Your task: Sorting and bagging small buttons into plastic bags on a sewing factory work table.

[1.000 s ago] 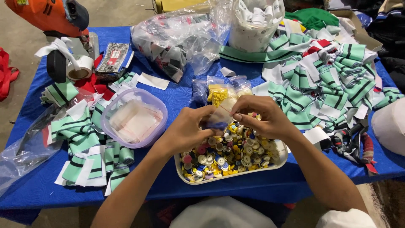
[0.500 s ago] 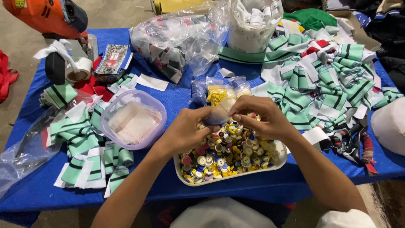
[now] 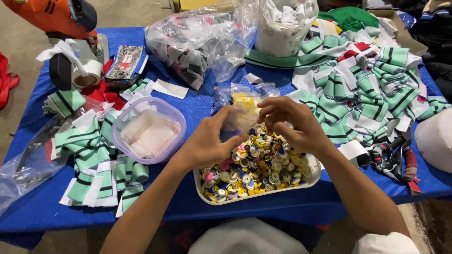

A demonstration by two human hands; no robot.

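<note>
A: What is sitting on the bench (image 3: 197, 113) right now?

B: A blue cloth is covering it. Taking the white tray (image 3: 310, 175) as the landmark: far to its right a big heap of green, white and black striped knit strips (image 3: 372, 89) is piling up, soft and folded. To the tray's left a smaller stack of the same strips (image 3: 94, 155) is lying flat.

A: And behind the tray?

B: A crinkly clear plastic sack (image 3: 197, 42) stuffed with more strips, and beside it a white tub (image 3: 282, 28) of rolled labels. Just left of the tray a round translucent tub (image 3: 148, 129) is holding thin clear packets.

A: How far along is the work looking?

B: I judge it mid-way. The tray is still brimming with small round buttons (image 3: 254, 164), hard and glossy, yellow, blue, pink and white, so plenty is left to sort. A clear bag of yellow buttons (image 3: 245, 101) is lying just behind the tray.

A: What are the hands doing?

B: Both are hovering right over the tray. The left hand (image 3: 212, 141) is pinching a small clear packet (image 3: 235, 123), its fingers (image 3: 238, 138) clamped on it. The right hand (image 3: 292, 124) is meeting it, fingertips drawn together at the packet's mouth; whether a button is between them I cannot tell.
</note>
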